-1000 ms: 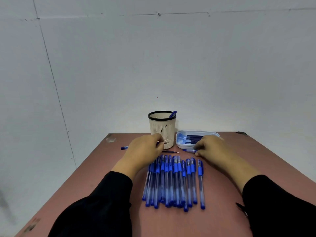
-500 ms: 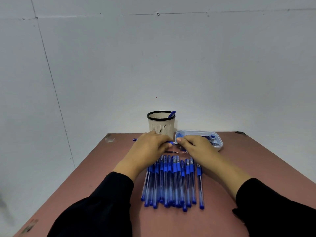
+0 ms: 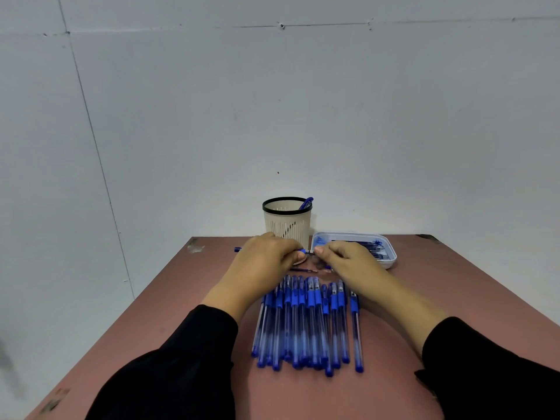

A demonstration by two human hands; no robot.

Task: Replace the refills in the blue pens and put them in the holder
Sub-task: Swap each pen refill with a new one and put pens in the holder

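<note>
Now left hand (image 3: 266,262) grips a pen (image 3: 238,249) that sticks out leftward; holder (image 3: 287,219) behind holds one pen; right hand (image 3: 345,262) pinches its tip end. Pens row (image 3: 306,322) lies below, tray (image 3: 391,256) right on table (image 3: 188,298).

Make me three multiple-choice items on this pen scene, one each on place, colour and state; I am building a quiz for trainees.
1. Where is the holder?
A. left of the tray
B. on the pen row
C. at the table's near edge

2. What colour is the holder's rim?
A. red
B. black
C. yellow

3. What are the hands doing?
A. lying flat
B. resting in the tray
C. both holding one pen

Answers: A, it stands beside the tray; B, a dark band rings the top; C, left hand and right hand meet on it.
</note>
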